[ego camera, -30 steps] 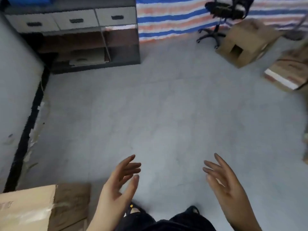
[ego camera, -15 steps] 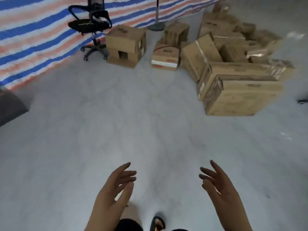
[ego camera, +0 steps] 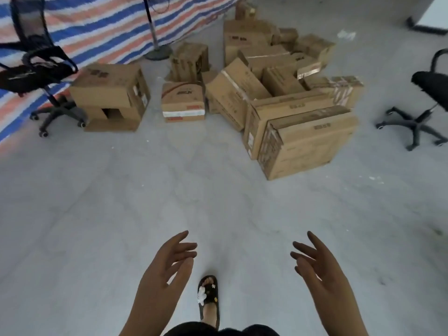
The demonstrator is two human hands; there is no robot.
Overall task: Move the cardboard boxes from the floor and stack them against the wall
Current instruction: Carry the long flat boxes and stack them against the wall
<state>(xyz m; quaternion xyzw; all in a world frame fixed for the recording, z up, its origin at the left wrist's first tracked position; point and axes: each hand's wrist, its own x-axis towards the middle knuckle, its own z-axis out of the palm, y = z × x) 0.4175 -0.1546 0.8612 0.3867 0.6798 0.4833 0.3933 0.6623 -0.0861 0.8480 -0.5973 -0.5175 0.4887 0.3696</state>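
Grey floor (ego camera: 121, 214): two office chairs (ego camera: 41, 69), cardboard boxes (ego camera: 308, 139) piled.

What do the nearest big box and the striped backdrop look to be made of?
Nearest big box: brown corrugated cardboard, matte, with taped seams and creased edges. Striped backdrop: probably woven plastic tarpaulin, judging by its blue, white and orange bands and soft folds; blur hides the weave.

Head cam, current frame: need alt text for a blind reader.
A person's empty left hand and right hand reach forward, open, over a bare grey floor toward a pile of cardboard boxes ahead. Two office chairs flank the pile, with a striped tarp behind.
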